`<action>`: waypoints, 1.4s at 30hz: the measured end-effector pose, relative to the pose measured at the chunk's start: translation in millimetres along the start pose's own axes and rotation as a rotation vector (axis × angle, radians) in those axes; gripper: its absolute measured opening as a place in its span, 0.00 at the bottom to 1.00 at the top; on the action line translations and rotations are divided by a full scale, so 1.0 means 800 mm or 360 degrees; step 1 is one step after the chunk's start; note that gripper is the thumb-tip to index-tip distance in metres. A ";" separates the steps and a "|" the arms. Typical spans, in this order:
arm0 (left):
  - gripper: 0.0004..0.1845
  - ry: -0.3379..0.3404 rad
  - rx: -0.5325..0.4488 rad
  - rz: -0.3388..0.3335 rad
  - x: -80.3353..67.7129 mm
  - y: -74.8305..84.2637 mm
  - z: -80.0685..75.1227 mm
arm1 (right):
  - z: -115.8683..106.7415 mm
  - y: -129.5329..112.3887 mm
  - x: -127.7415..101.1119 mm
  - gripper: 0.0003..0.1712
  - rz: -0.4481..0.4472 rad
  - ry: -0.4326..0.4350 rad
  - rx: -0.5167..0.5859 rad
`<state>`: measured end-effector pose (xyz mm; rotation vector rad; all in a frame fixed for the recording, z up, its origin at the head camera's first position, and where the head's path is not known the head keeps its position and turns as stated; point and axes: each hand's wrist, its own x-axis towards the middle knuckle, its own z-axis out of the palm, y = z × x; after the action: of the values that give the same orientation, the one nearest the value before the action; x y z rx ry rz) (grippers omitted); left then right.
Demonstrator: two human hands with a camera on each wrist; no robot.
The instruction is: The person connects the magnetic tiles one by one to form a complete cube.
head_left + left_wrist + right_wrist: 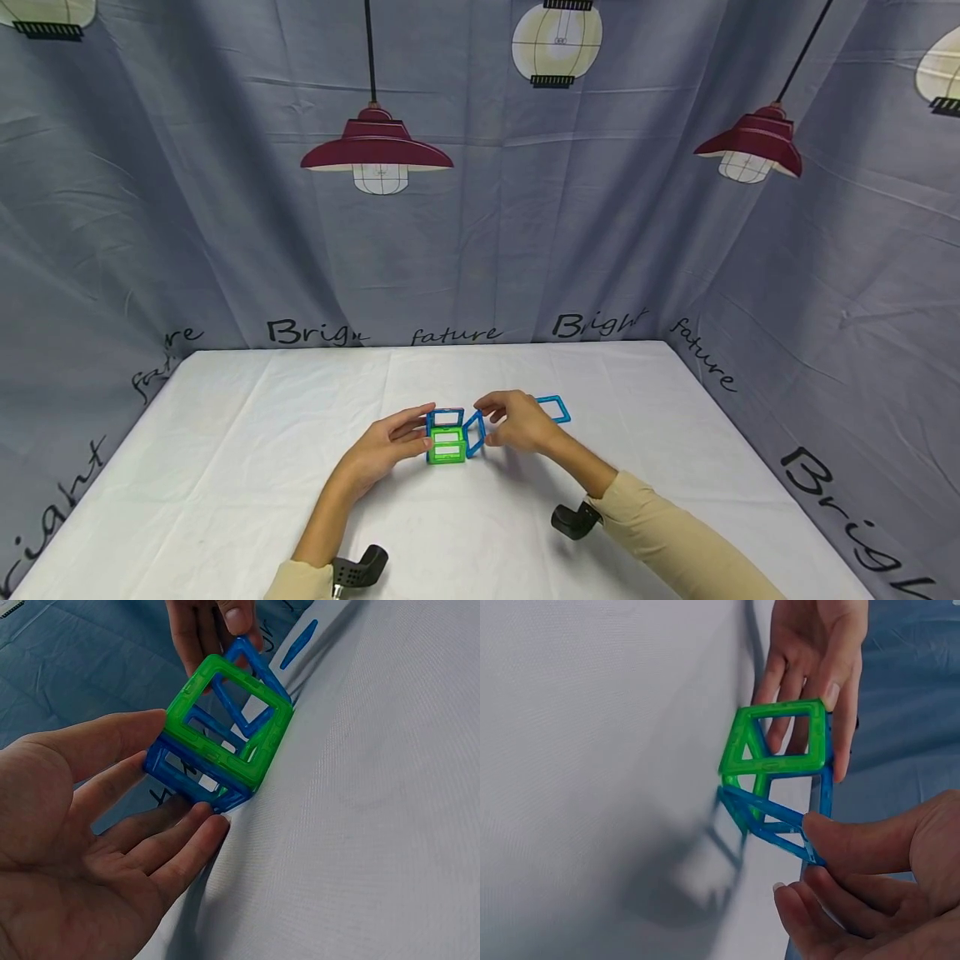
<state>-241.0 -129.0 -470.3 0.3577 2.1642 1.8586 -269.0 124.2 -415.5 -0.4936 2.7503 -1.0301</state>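
On the table (225, 500) in the head view, the box (447, 442) stands near six o'clock. At its nine o'clock, the left hand (382, 450) holds it between thumb and fingers. At three o'clock, the right hand (525, 421) pinches a tilted blue square (477, 449). A loose square (564, 408) lies at two o'clock.

In the left wrist view, the left hand's fingers touch the box from eight o'clock.

In the right wrist view, the right hand pinches the blue square's corner at five o'clock.

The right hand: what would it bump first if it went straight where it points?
Likely the green and blue box, with the blue square that the right hand pinches pushed against it; exact depth is unclear.
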 end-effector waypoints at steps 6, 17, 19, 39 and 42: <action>0.35 -0.0018 -0.0016 0.0005 0.001 -0.001 -0.002 | 0.004 -0.003 0.003 0.29 -0.0024 0.0006 0.0049; 0.35 -0.0005 0.0007 -0.0019 -0.001 0.002 -0.002 | 0.012 -0.007 0.007 0.28 0.0036 0.0001 0.0090; 0.35 -0.0002 0.0005 -0.0022 -0.002 0.002 -0.001 | 0.013 -0.007 0.007 0.28 0.0039 -0.0001 0.0094; 0.35 -0.0003 -0.0003 -0.0050 -0.001 0.002 -0.001 | 0.015 -0.007 0.006 0.28 0.0014 -0.0007 0.0115; 0.35 -0.0005 -0.0009 -0.0039 -0.002 0.002 -0.001 | 0.015 -0.007 0.005 0.28 0.0010 -0.0007 0.0116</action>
<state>-239.8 -129.8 -468.5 0.3309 2.1513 1.8492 -268.3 111.4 -420.9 -0.4757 2.6975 -1.1223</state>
